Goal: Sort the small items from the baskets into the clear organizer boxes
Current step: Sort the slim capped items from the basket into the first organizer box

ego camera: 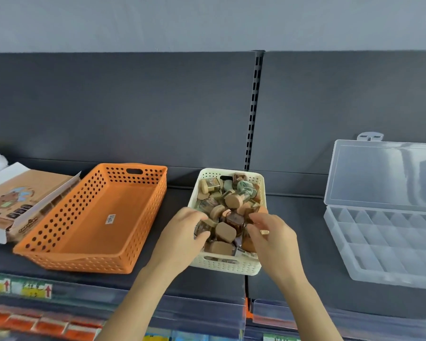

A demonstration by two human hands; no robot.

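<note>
Retail shop — slotted shelf upright point(253, 112), price labels point(32, 289) on shelf edge

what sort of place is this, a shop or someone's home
Most likely a shop, at a display shelf: a slotted metal upright runs up the dark back panel, yellow price labels sit in the shelf's front rail, and packaged goods fill the row below.

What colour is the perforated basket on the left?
Orange: the basket shows best in the head view.

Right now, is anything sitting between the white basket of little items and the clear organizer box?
Nothing visible: only dark shelf surface lies between the white basket and the clear organizer box, whose lid stands open.
</note>
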